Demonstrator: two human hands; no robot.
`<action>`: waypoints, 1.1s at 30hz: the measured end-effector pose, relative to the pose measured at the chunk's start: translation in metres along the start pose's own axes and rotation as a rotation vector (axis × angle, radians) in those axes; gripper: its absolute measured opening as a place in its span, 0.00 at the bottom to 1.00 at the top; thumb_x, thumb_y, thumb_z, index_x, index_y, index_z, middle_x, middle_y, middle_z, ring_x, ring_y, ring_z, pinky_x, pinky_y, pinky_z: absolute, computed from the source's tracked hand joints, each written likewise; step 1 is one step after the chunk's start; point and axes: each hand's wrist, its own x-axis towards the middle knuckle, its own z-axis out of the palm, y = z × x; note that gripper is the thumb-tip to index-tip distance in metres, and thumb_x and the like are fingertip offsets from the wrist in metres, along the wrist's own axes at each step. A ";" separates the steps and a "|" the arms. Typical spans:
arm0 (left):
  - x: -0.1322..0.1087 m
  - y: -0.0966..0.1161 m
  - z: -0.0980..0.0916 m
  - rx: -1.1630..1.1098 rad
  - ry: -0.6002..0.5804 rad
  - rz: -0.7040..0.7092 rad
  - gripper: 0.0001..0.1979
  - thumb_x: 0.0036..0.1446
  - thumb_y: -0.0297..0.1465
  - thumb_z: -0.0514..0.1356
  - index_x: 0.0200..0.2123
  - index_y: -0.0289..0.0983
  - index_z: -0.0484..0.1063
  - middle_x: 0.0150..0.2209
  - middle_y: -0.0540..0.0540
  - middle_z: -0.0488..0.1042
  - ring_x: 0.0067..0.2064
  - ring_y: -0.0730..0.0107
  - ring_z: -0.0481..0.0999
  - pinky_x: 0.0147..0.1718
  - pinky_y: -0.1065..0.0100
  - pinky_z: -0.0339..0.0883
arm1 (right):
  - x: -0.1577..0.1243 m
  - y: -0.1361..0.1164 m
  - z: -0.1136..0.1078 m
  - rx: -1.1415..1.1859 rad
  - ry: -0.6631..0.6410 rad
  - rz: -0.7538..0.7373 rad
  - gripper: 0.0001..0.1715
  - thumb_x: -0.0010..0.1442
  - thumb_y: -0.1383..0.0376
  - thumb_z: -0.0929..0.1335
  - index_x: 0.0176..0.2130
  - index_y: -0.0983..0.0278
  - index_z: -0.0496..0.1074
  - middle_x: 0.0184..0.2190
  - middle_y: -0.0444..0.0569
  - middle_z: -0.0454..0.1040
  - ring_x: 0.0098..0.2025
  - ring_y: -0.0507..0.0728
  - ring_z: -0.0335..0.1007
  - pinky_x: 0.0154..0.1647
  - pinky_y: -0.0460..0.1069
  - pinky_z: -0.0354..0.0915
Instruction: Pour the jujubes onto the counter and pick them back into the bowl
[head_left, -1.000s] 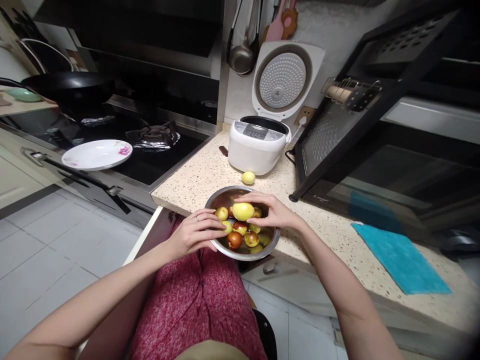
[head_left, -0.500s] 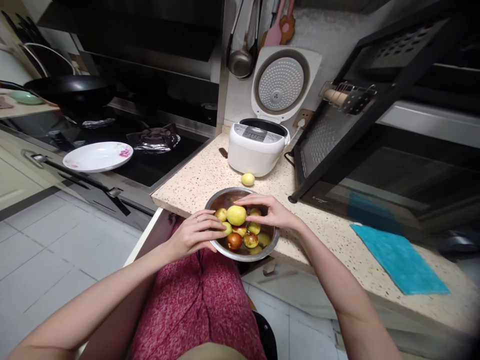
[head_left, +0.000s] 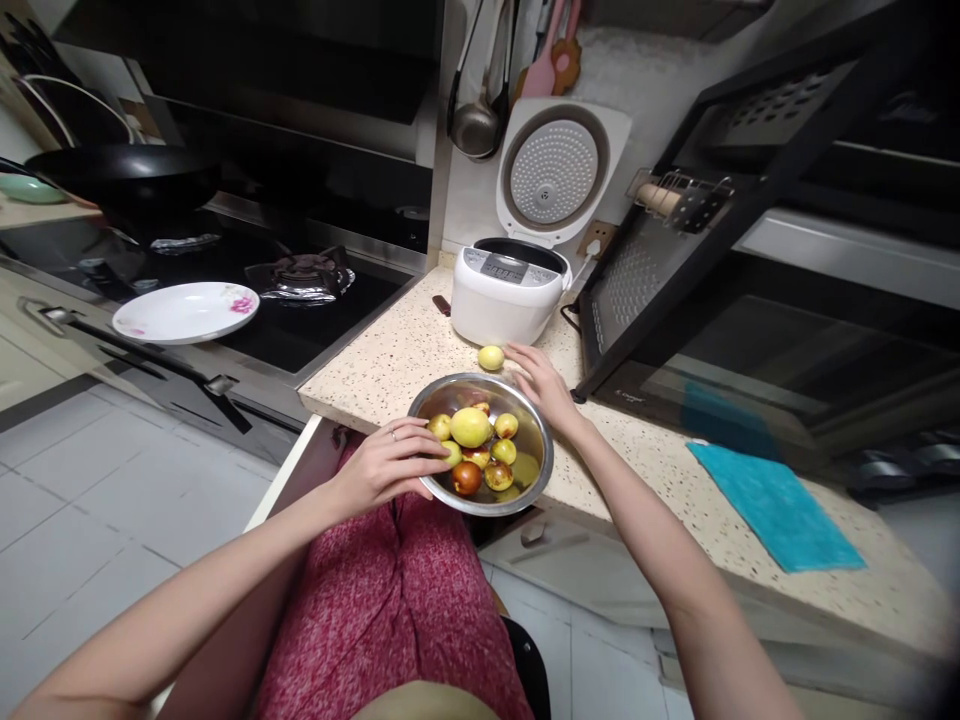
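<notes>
A metal bowl point(head_left: 543, 460) sits at the counter's front edge above my lap, holding several jujubes, some yellow-green, one mostly reddish brown point(head_left: 466, 478). My left hand point(head_left: 397, 458) grips the bowl's left rim, its fingers reaching over the inside against the fruit. The largest-looking yellow-green jujube point(head_left: 470, 427) lies on top of the others. Behind the bowl, a single jujube point(head_left: 490, 358) rests on the counter. Beside it on the right is my right hand point(head_left: 541, 385), open with nothing in it, its fingertips close to that jujube.
A white rice cooker point(head_left: 510, 300) with a raised lid stands behind the single jujube. An oven point(head_left: 750, 360) and a teal cloth point(head_left: 780, 505) are to the right. Leftward, a white plate point(head_left: 180, 312) overhangs the stove's front edge, and a black wok point(head_left: 127, 170) sits behind it.
My right hand has left the jujubes in the bowl and moved up beyond the rim beside the single jujube. My left hand stays on the bowl. The view has shifted slightly.
</notes>
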 end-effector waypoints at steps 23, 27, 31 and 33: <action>0.003 0.001 -0.003 0.006 0.003 0.016 0.18 0.71 0.42 0.54 0.54 0.39 0.74 0.49 0.44 0.81 0.51 0.65 0.79 0.58 0.55 0.70 | -0.001 0.005 0.013 -0.167 -0.182 0.073 0.31 0.68 0.69 0.59 0.67 0.54 0.59 0.63 0.52 0.65 0.65 0.61 0.61 0.65 0.59 0.62; 0.003 0.000 -0.003 0.002 0.007 0.027 0.18 0.71 0.42 0.54 0.54 0.39 0.74 0.48 0.44 0.81 0.51 0.65 0.79 0.58 0.55 0.69 | -0.002 0.005 0.012 -0.081 -0.149 0.068 0.30 0.67 0.68 0.61 0.66 0.54 0.60 0.60 0.52 0.66 0.62 0.62 0.64 0.63 0.59 0.63; 0.004 0.000 -0.003 0.008 0.002 0.026 0.18 0.71 0.42 0.54 0.54 0.39 0.74 0.48 0.44 0.82 0.51 0.65 0.79 0.58 0.55 0.70 | 0.002 0.001 0.008 -0.023 -0.006 0.054 0.25 0.67 0.63 0.65 0.62 0.58 0.65 0.56 0.56 0.69 0.61 0.66 0.65 0.63 0.63 0.63; 0.004 0.001 -0.003 0.010 -0.002 0.018 0.18 0.71 0.43 0.54 0.54 0.40 0.74 0.48 0.44 0.82 0.51 0.64 0.79 0.57 0.54 0.71 | 0.004 -0.004 0.004 0.015 0.101 0.067 0.23 0.66 0.61 0.67 0.59 0.59 0.67 0.55 0.56 0.71 0.59 0.66 0.67 0.62 0.63 0.64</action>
